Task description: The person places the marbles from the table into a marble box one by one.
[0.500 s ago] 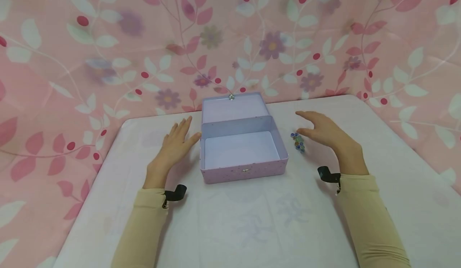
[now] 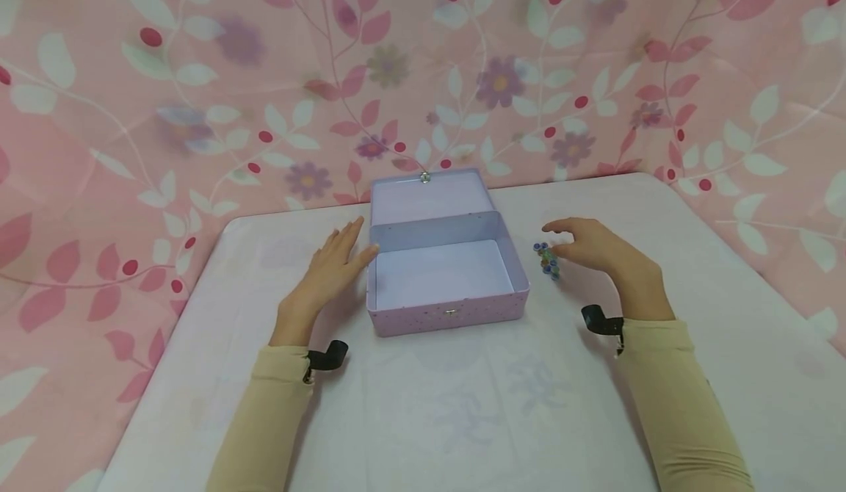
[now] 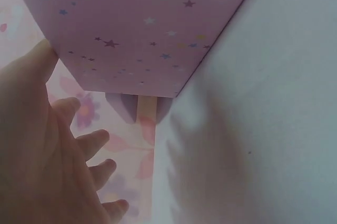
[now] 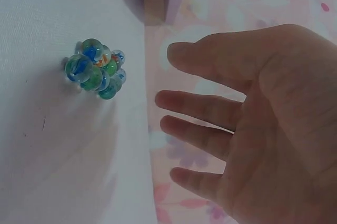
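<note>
A lilac tin box (image 2: 423, 323) stands with its lid (image 2: 429, 200) folded back, and its inside floor is bare. Beside its left wall is my left hand (image 2: 330, 268), fingers extended and thumb tip at the rim; whether it touches cannot be told. The left wrist view shows that hand (image 3: 47, 145) next to the star-printed side wall (image 3: 137, 24). Right of the box lies a small cluster of glass marbles (image 2: 545, 258). My right hand (image 2: 598, 250) hovers just beside them, holding nothing. In the right wrist view, its spread fingers are apart from the blue and green marbles (image 4: 95, 69).
Box and marbles rest on a white-covered table (image 2: 463, 418). A pink flowered cloth (image 2: 277, 73) hangs behind the table and along its sides. A metal clasp (image 2: 425, 178) sits on the lid's far edge.
My left hand has shifted slightly right, bringing its thumb to the box rim. My right hand has lowered a little toward the marbles. Box and marbles have stayed put.
</note>
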`<state>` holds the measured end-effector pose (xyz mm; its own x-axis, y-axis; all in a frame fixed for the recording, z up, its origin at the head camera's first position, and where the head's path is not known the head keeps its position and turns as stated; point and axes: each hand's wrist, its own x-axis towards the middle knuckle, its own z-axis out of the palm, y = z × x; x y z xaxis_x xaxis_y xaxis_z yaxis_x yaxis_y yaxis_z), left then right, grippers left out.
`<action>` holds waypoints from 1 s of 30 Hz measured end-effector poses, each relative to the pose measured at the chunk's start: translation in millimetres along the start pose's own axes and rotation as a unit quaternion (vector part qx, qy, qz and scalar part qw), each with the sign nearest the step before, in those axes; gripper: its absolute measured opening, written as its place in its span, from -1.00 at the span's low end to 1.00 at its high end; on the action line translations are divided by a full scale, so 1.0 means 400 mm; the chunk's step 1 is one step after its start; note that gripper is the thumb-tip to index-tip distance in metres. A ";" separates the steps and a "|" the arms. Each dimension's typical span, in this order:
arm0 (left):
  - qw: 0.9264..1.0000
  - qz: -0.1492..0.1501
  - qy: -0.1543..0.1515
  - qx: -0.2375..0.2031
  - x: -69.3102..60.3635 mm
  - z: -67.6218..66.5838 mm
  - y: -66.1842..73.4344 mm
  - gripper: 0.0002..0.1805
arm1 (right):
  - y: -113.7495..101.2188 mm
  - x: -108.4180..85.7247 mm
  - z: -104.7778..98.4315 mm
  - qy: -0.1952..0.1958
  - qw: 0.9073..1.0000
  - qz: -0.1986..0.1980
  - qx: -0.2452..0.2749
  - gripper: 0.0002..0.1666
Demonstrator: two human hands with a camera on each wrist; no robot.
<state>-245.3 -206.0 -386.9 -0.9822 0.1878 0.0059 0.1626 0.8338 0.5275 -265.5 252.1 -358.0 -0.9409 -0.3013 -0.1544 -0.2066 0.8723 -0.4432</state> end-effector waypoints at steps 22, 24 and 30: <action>0.993 0.005 -0.054 -0.108 0.000 0.018 0.007 -0.20 | 0.019 0.018 0.024 -0.005 1.000 -0.011 -0.003 -0.65; 0.992 0.000 -0.057 -0.113 -0.001 0.019 0.006 -0.20 | 0.020 0.020 0.028 -0.007 1.000 -0.008 -0.003 -0.67; 0.988 -0.011 -0.066 -0.138 -0.001 0.021 0.008 -0.24 | 0.023 0.028 0.041 -0.005 1.000 -0.003 -0.010 -0.70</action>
<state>-243.6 -199.2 -392.3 -0.9614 0.2527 -0.1090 0.0922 0.6691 0.7375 -273.5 250.6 -378.2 -0.9368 -0.3109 -0.1601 -0.2185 0.8778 -0.4263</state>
